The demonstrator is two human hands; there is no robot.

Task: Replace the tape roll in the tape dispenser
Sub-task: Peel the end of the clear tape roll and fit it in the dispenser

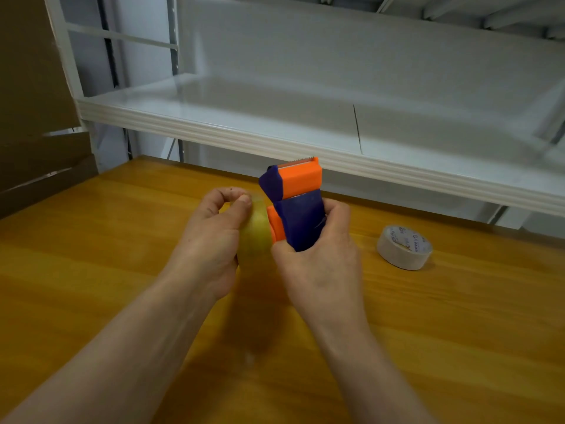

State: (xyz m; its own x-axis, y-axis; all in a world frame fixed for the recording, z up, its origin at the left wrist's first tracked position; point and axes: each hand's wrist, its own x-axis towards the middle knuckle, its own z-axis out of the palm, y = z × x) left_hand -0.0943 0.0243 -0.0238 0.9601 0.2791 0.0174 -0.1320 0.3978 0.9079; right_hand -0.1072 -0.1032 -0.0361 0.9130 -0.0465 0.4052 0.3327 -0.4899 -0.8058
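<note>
A blue and orange tape dispenser is held upright above the wooden table, its toothed blade at the top. My right hand is wrapped around its lower blue body. My left hand grips a clear yellowish tape roll that sits against the dispenser's left side, next to the orange hub; whether the roll is seated on the hub I cannot tell. A second roll, white with printed inner core, lies flat on the table to the right, apart from both hands.
The wooden table fills the lower view. A white metal shelf juts out just behind and above the dispenser. Brown cardboard boxes stand at the far left.
</note>
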